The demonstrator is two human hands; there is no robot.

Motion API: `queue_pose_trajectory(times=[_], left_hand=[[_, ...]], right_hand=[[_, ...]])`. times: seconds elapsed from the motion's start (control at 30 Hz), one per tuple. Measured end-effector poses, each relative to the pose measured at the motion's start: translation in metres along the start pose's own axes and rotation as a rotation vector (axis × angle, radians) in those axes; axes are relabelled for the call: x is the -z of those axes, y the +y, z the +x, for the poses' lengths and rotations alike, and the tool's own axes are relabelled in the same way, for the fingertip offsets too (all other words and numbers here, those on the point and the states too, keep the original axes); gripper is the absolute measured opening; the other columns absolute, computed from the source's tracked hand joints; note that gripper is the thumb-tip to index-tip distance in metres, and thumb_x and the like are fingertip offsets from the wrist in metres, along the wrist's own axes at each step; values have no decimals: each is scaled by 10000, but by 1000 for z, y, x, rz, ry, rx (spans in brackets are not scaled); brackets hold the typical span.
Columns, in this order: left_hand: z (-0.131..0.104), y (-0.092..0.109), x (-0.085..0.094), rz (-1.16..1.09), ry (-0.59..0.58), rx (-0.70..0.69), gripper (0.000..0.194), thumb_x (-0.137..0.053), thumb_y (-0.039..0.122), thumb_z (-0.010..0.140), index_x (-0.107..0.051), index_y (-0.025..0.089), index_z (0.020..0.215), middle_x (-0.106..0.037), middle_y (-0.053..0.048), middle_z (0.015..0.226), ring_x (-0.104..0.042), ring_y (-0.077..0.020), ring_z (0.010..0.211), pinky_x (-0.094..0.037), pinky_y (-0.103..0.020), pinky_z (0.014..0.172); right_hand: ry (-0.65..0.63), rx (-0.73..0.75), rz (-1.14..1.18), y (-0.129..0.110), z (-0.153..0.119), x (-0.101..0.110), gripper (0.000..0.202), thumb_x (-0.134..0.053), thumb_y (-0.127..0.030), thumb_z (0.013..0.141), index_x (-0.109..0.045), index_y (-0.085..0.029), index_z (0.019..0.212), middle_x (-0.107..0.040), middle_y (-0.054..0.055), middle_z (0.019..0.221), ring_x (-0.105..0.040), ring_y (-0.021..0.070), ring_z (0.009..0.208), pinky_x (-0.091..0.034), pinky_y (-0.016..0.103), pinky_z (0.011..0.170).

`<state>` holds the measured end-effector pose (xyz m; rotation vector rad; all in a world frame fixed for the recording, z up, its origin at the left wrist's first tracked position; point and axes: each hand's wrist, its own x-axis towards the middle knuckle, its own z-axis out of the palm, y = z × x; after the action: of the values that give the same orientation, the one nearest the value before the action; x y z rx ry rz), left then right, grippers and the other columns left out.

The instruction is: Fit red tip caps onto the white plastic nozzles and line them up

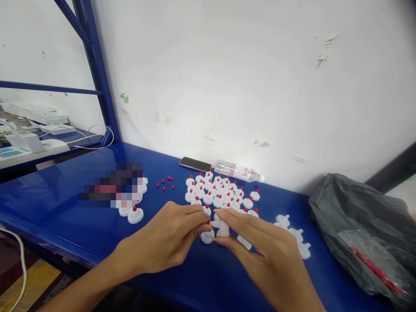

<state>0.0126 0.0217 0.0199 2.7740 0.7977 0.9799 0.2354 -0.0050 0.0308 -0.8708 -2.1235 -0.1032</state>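
Note:
My right hand (pixel 263 247) holds a white plastic nozzle cap (pixel 224 229) on its side between thumb and fingers, its spout turned to the left. At the spout's end my left hand (pixel 170 236) pinches a small red tip (pixel 208 222), mostly covered by the fingers. Behind and below both hands stand many white nozzle caps with red tips (pixel 218 200), grouped on the blue table. To the left, several loose red tips (pixel 164 188) lie scattered. Right of my right hand are several white nozzle caps without red tips (pixel 296 234).
A black phone (pixel 195 164) and a clear plastic bottle (pixel 238 170) lie along the wall. More white caps (pixel 135 215) sit at left beside a blurred patch. On the right rests a dark plastic bag (pixel 351 216) with a clear bag of red pieces (pixel 377 268).

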Motion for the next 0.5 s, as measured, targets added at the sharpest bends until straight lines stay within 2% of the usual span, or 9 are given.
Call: queue_pose_trajectory(times=[0.17, 0.33, 0.4, 0.5], left_hand=[[-1, 0, -3, 6, -5, 11, 250, -406, 98, 1014, -599, 171, 873, -632, -8, 759, -556, -129, 627, -362, -290, 587], [-1, -3, -6, 3, -46, 67, 253, -451, 141, 1039, -662, 160, 900, -659, -13, 790, -585, -124, 639, -363, -291, 577], [-1, -4, -5, -68, 0, 88, 213, -494, 175, 1048, -689, 172, 963, -696, -7, 824, -616, -112, 678, -403, -258, 608], [0, -3, 0, -169, 129, 137, 151, -577, 207, 1026, -714, 218, 1089, -749, 10, 892, -636, -94, 705, -451, -210, 625]], right_hand=[[-24, 12, 6, 0, 0, 1, 274, -652, -135, 959, -743, -182, 1214, -793, 58, 1175, -783, 186, 1016, -619, 256, 969], [-65, -64, 18, 5, -4, -5, 309, -635, -167, 973, -711, -209, 1269, -782, 56, 1207, -773, 204, 1048, -639, 303, 939], [-71, -98, -1, 5, -5, -8, 317, -653, -206, 970, -700, -216, 1283, -783, 62, 1200, -775, 223, 1035, -650, 336, 909], [-91, -150, -50, 3, -5, -11, 320, -680, -298, 965, -694, -234, 1278, -791, 58, 1173, -779, 247, 990, -652, 388, 874]])
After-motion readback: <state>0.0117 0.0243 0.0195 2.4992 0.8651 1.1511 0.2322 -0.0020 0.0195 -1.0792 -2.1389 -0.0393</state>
